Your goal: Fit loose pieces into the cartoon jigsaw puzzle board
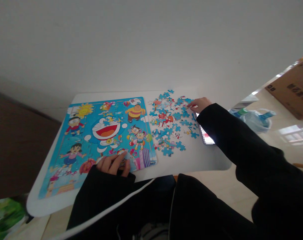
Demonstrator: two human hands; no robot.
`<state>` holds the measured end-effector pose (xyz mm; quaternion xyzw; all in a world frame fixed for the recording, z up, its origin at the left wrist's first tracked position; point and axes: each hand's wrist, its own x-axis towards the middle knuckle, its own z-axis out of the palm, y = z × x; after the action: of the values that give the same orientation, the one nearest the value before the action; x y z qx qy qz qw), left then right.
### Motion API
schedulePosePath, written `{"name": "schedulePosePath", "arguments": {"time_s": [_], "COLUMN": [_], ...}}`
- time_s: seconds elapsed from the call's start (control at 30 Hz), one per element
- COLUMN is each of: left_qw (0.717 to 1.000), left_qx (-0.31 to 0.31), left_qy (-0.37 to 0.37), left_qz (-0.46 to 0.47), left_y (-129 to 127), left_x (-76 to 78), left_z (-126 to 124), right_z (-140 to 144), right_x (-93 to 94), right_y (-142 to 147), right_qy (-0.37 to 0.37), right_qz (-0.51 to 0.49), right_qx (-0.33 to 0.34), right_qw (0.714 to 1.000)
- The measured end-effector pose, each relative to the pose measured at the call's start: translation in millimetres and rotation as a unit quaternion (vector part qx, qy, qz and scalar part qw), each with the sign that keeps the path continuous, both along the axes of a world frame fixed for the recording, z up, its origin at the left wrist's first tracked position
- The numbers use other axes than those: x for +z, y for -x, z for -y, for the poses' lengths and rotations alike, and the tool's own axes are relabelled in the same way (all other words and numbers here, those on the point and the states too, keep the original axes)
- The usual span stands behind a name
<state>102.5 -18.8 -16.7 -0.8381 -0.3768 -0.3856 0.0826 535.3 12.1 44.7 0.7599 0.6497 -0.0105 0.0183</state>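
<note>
A blue cartoon jigsaw puzzle board (77, 141) lies flat on the white table, its picture showing a large round-headed cat and several figures. My left hand (113, 165) rests on the board's near edge, fingers bent a little and apart, with nothing held. To the right of the board spreads a heap of loose puzzle pieces (166, 116), mostly blue, some with red or white. At the heap's right side, my right hand (199, 104) pinches a puzzle piece (188, 106) between thumb and fingertips; most of that piece is hidden.
A lit phone (207, 136) lies under my right forearm on the white table (191, 160). Behind the table rises a pale wall (141, 50). A white cable (111, 208) crosses my lap. On the floor at right are a cardboard box (293, 90) and a plastic bag (255, 121).
</note>
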Motion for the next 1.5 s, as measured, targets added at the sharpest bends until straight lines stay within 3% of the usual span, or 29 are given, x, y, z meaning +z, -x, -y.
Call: {"name": "schedulePosePath", "arguments": {"time_s": [0.2, 0.43, 0.77, 0.87, 1.0, 1.07, 1.2, 1.37, 1.5], "left_qw": [1.0, 0.999, 0.999, 0.999, 0.998, 0.997, 0.995, 0.996, 0.997], "left_qx": [0.007, 0.029, 0.035, 0.047, 0.037, 0.036, 0.031, 0.017, -0.018], "left_qy": [-0.001, 0.016, 0.019, 0.028, 0.039, 0.057, 0.092, 0.082, 0.072], "left_qz": [-0.011, -0.033, -0.008, -0.005, 0.019, 0.026, 0.037, 0.036, 0.037], "left_y": [0, 1, 0, 6, 14, 15, 13, 14, 13], "left_x": [1.7, 2.3, 5.4, 12.3, 21.8, 26.2, 30.2, 21.5, 14.2], "left_z": [2, 3, 6, 13, 24, 29, 34, 26, 19], "right_z": [2, -11, -7, 7, 47, 66, 82, 78, 81], "right_x": [4.5, 1.4, 14.6, 26.7, 40.8, 38.5, 13.2, -21.2, -27.5], "right_y": [-15, -8, 11, 40, 121, 169, 247, 283, 288], "right_qy": [-0.048, 0.03, 0.018, -0.054, -0.16, -0.179, -0.2, -0.222, -0.217], "right_qz": [-0.002, -0.014, 0.026, 0.018, -0.079, -0.133, -0.2, -0.159, -0.147], "right_qx": [-0.046, 0.016, -0.053, -0.026, 0.117, 0.185, 0.161, 0.132, 0.137], "right_qw": [0.998, 0.999, 0.998, 0.998, 0.977, 0.957, 0.945, 0.953, 0.955]}}
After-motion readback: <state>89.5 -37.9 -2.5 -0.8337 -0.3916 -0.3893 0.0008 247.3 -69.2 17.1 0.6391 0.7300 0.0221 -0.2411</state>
